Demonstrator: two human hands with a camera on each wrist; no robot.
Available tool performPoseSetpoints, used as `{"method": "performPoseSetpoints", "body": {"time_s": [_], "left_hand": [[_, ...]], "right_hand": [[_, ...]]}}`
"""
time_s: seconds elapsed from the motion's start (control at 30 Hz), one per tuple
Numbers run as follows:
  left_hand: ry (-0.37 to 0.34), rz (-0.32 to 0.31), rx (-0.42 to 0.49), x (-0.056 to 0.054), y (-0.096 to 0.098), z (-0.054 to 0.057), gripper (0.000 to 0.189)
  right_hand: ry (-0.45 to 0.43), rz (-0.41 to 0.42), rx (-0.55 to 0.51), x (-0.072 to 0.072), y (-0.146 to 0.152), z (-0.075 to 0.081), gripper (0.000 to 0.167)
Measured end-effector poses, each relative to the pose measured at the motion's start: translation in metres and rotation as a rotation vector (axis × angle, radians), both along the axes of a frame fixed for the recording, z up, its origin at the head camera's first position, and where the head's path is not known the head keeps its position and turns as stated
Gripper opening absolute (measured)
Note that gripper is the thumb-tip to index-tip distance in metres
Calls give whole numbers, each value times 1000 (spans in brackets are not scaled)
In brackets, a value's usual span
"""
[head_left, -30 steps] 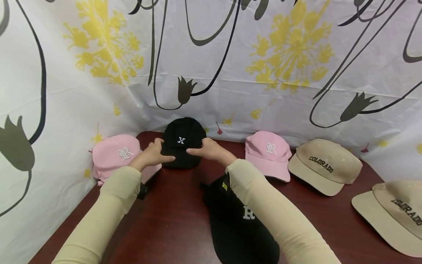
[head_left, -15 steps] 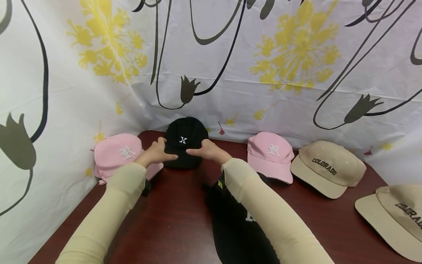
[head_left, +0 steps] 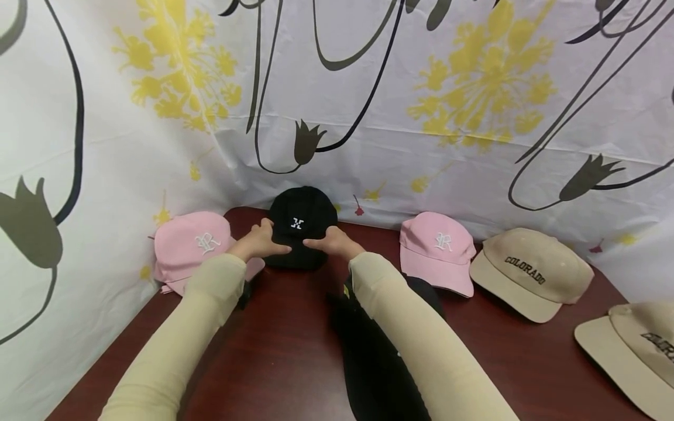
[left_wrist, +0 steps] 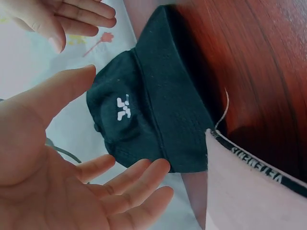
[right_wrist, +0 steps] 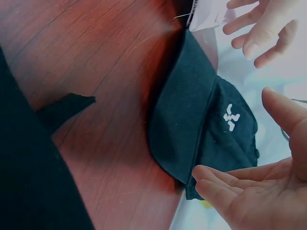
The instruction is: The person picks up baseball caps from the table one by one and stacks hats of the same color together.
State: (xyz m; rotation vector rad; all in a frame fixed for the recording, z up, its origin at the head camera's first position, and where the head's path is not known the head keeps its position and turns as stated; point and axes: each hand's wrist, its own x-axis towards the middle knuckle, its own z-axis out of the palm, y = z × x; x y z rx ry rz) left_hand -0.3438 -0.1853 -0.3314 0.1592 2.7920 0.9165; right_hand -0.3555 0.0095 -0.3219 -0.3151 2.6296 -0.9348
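Note:
A small black baseball cap with a white emblem sits at the back of the table, its brim facing me. My left hand is at the cap's left side, fingers spread and thumb pointing inward over the brim area. Opposite it, my right hand is at the cap's right side, thumb also pointing inward. In the left wrist view, the left hand's fingertips lie near the brim's end; contact is unclear. Fingers of the right hand overlap the crown's edge in the right wrist view, not curled round it.
Left of the black cap is a pink cap. Another pink cap and a tan COLORADO cap stand right of it, with a second tan cap nearer. A larger black cap lies under my right forearm. Printed fabric hangs behind.
The head view has turned slightly left, so the caps appear farther right. My right forearm now covers the white letter on the near black cap. Both hands stay beside the small black cap.

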Motion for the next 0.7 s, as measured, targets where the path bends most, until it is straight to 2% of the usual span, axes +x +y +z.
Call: {"method": "performPoseSetpoints", "body": {"time_s": [0.03, 0.1, 0.2, 0.23, 0.27, 0.33, 0.4, 0.5, 0.57, 0.7], "left_hand": [[16, -3, -4, -9, -3, -8, 86], [2, 11, -13, -14, -5, -11, 88], [-14, 25, -28, -19, -6, -15, 87], [-22, 29, -34, -20, -6, -16, 86], [-50, 37, -36, -14, -4, -9, 84], [-62, 39, -51, -14, -4, -10, 84], [-75, 44, -68, -14, -4, -11, 85], [-98, 60, -82, -16, -4, -13, 89], [-111, 69, -87, -19, -4, -15, 90], [-139, 72, -117, -24, -2, -17, 92]], "right_hand": [[4, -5, 7, -3, -1, -3, 82], [31, -10, 28, -7, -2, -7, 86], [46, -22, 40, -55, 0, -54, 90], [59, -17, 44, -73, 2, -72, 97], [69, -17, 54, -87, 3, -88, 101], [56, -18, 63, -110, 5, -112, 103], [16, -38, 74, -99, 3, -102, 99], [-36, -60, 76, -58, 0, -64, 86], [-53, -73, 75, -38, -5, -45, 77], [-35, -73, 69, -23, -9, -34, 68]]}}
